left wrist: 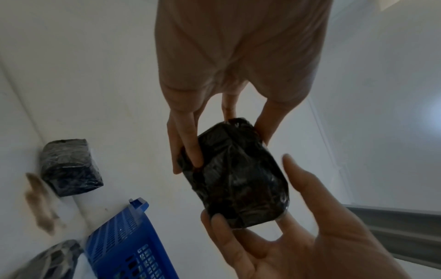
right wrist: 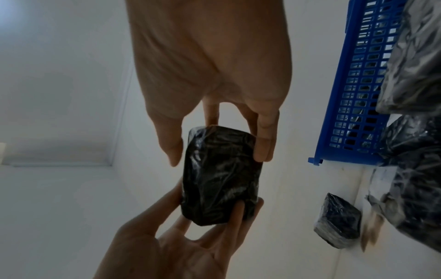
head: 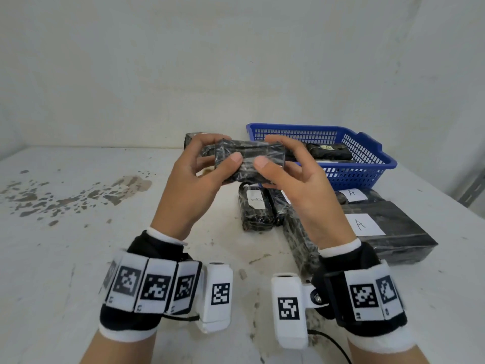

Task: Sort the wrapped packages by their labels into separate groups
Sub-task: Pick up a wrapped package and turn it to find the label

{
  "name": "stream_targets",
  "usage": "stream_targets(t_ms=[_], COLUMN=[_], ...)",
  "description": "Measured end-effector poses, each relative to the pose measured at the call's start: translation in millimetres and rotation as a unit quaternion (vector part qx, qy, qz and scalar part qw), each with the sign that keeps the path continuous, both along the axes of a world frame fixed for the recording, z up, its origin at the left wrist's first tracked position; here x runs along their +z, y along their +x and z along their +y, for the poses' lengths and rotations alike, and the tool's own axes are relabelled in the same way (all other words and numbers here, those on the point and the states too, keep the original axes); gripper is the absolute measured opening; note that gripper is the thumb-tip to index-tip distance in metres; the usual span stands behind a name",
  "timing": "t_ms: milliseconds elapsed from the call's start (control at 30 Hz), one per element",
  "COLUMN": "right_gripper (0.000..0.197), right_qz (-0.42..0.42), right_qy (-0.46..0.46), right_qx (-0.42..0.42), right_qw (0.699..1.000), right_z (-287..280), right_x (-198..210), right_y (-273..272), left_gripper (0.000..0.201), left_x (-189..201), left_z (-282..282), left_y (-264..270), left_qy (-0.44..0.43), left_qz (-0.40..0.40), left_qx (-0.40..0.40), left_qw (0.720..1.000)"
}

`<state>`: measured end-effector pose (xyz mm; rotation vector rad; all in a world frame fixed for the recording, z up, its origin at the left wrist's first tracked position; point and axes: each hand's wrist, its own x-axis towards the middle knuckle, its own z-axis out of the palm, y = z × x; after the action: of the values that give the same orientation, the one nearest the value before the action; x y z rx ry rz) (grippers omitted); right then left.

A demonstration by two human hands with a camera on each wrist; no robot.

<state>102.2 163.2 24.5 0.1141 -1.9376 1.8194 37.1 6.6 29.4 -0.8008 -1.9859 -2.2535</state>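
Note:
Both hands hold one black plastic-wrapped package [head: 249, 164] in the air above the white table [head: 105, 232]. My left hand [head: 228, 149] grips its left end, thumb on the near face. My right hand [head: 267, 151] grips the right end the same way. No label shows on the held package [left wrist: 235, 175] [right wrist: 219, 175] in any view. In the left wrist view my left hand [left wrist: 224, 139] reaches down from the top and the right hand [left wrist: 274, 217] comes from below. In the right wrist view the right hand [right wrist: 217, 149] is above and the left hand [right wrist: 214, 213] is below.
A blue basket [head: 296, 126] at the back right holds wrapped packages, one labelled A [head: 328, 151]. In front of it lie a small labelled package [head: 254, 208], two A-labelled packages [head: 351, 195] [head: 388, 229], and a long one [head: 299, 240]. One package [head: 189, 139] sits alone by the wall.

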Motion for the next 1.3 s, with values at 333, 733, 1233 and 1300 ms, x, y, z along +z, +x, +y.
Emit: stream_targets(t_ms=[333,733,1233,1300], right_gripper=[0.031,0.071,0.023,0.019], right_qz=[0.006,-0.016,-0.017,-0.002], right_qy=[0.028,0.013,0.005,-0.021], right_qx=[-0.015,0.012,-0.004,-0.017], right_qw=[0.999,1.000,1.000,1.000], right_z=[0.0,4.4,0.5,0.7], right_x=[1.0,-0.6,-1.7,0.0], right_y=[1.0,0.1,-1.2,-1.0], left_gripper=[0.025,0.053,0.031,0.043], left_x=[1.8,1.6,2.3,2.2], left_z=[0.1,1.0,0.3,0.5], left_y=[4.8,2.5,3.5,3.1], left_qy=[-0.019,-0.012,-0.018,-0.025], left_qz=[0.020,-0.032,-0.006,-0.020], left_qx=[-0.011,-0.012,0.008,0.005], left_qw=[1.000,0.999,1.000,0.999])
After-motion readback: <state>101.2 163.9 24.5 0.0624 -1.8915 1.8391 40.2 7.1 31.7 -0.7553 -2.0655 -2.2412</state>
